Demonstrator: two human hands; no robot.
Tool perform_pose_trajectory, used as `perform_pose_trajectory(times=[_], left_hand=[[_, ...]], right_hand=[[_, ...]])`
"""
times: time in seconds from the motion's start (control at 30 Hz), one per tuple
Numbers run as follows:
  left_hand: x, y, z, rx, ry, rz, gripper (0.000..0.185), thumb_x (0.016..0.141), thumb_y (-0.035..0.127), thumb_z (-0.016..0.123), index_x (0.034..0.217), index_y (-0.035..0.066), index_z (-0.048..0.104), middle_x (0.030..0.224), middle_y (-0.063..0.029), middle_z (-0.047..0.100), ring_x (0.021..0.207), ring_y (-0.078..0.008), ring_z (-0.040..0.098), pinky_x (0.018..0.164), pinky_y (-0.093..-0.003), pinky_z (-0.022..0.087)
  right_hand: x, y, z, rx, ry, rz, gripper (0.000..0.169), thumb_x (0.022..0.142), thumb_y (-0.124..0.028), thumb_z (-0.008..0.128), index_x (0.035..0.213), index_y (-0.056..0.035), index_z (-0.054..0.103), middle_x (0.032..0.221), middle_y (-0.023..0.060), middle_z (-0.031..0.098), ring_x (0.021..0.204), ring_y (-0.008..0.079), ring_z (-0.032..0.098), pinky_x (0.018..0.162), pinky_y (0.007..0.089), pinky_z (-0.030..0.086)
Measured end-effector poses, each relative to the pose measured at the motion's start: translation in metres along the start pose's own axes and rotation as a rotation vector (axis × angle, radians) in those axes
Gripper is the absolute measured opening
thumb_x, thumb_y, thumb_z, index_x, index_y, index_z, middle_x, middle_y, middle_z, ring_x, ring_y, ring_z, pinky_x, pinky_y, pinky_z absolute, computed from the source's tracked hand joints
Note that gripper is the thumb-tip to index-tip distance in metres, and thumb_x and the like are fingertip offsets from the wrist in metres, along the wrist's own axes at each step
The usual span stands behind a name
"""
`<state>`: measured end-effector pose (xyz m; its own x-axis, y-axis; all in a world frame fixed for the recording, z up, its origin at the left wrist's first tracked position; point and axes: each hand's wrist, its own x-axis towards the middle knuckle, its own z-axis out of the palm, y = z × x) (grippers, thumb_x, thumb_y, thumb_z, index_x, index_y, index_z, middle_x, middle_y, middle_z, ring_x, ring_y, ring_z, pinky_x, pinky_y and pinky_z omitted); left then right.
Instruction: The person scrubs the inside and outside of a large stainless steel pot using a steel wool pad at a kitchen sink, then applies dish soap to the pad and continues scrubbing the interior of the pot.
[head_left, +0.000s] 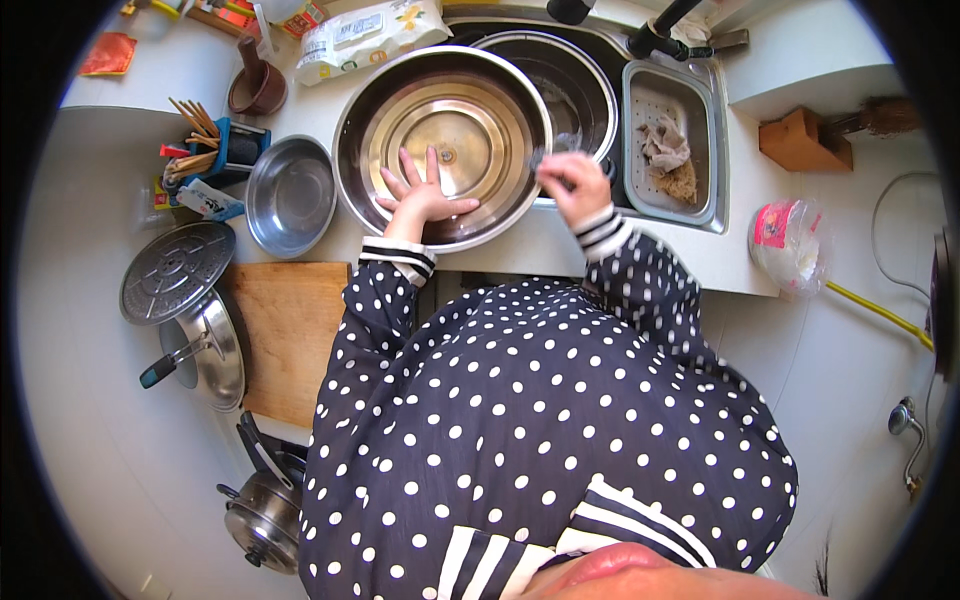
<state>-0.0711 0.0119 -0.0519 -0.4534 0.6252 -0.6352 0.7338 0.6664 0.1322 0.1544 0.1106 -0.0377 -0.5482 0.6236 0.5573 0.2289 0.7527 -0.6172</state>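
Note:
A large round steel basin or lid (457, 97) lies on the counter, partly over the sink's left side. My left hand (424, 195) is spread flat on its inner surface near the lower edge, fingers apart. At the basin's right rim, my right hand (574, 184) pinches a small dark object (537, 160) that looks like a steel wool scrubber; blur hides its exact form. Behind and to the right, a second round metal basin (611, 112) sits in the black sink.
A metal bowl (291, 196), a chopstick holder (238, 146), a mortar with pestle (257, 86) and a wipes pack (367, 37) stand left. A draining tray (634, 150) holds a cloth (664, 145). A wooden board (292, 337), steamer plate (178, 272) and pot (262, 521) are lower left.

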Motion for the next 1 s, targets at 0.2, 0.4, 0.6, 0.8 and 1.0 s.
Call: perform_pose_trajectory(times=[0.2, 0.4, 0.6, 0.8, 1.0], left_hand=[[0.0, 0.001, 0.001, -0.024, 0.029, 0.029, 0.128, 0.054, 0.069, 0.071, 0.146, 0.027, -0.007, 0.145, -0.0188, -0.03, 0.129, -0.0509, -0.026, 0.095, -0.0725, -0.002], [-0.002, 0.0, 0.002, 0.005, 0.022, 0.001, 0.127, 0.056, 0.071, 0.069, 0.146, 0.028, -0.009, 0.147, -0.0195, -0.026, 0.13, -0.0513, -0.024, 0.096, -0.0727, -0.001], [-0.001, -0.005, 0.006, -0.005, 0.057, 0.02, 0.127, 0.055, 0.069, 0.07, 0.146, 0.027, -0.009, 0.147, -0.0202, -0.025, 0.13, -0.0529, -0.022, 0.095, -0.0735, 0.0], [-0.006, -0.009, 0.009, -0.054, 0.066, 0.022, 0.127, 0.055, 0.065, 0.074, 0.146, 0.027, -0.005, 0.147, -0.0213, -0.023, 0.128, -0.0545, -0.022, 0.093, -0.0747, 0.001], [-0.003, -0.002, 0.002, -0.065, 0.079, 0.053, 0.126, 0.055, 0.064, 0.074, 0.147, 0.026, -0.002, 0.147, -0.0214, -0.023, 0.128, -0.0536, -0.025, 0.092, -0.0752, -0.001]], right_hand=[[0.063, 0.045, 0.013, 0.011, 0.11, 0.078, 0.011, 0.07, -0.017, 0.073, 0.079, -0.0126, 0.069, 0.084, 0.0041, 0.066, 0.081, 0.0218, 0.061, 0.075, 0.0325, 0.046], [0.044, 0.027, 0.002, -0.006, 0.002, 0.043, 0.009, 0.071, -0.016, 0.072, 0.078, -0.0132, 0.068, 0.086, 0.0026, 0.066, 0.084, 0.0201, 0.061, 0.075, 0.0326, 0.043], [0.094, 0.047, 0.021, 0.018, 0.024, 0.05, 0.007, 0.071, -0.015, 0.071, 0.077, -0.0134, 0.068, 0.082, 0.0033, 0.064, 0.079, 0.0211, 0.06, 0.073, 0.033, 0.043], [0.073, 0.04, 0.013, 0.012, -0.029, 0.042, 0.008, 0.07, -0.013, 0.072, 0.077, -0.0148, 0.069, 0.084, 0.002, 0.064, 0.082, 0.0215, 0.06, 0.077, 0.033, 0.044], [0.141, 0.063, 0.047, 0.003, -0.082, 0.077, 0.009, 0.07, -0.017, 0.072, 0.078, -0.0146, 0.069, 0.085, 0.0031, 0.063, 0.081, 0.0236, 0.059, 0.074, 0.0329, 0.047]])
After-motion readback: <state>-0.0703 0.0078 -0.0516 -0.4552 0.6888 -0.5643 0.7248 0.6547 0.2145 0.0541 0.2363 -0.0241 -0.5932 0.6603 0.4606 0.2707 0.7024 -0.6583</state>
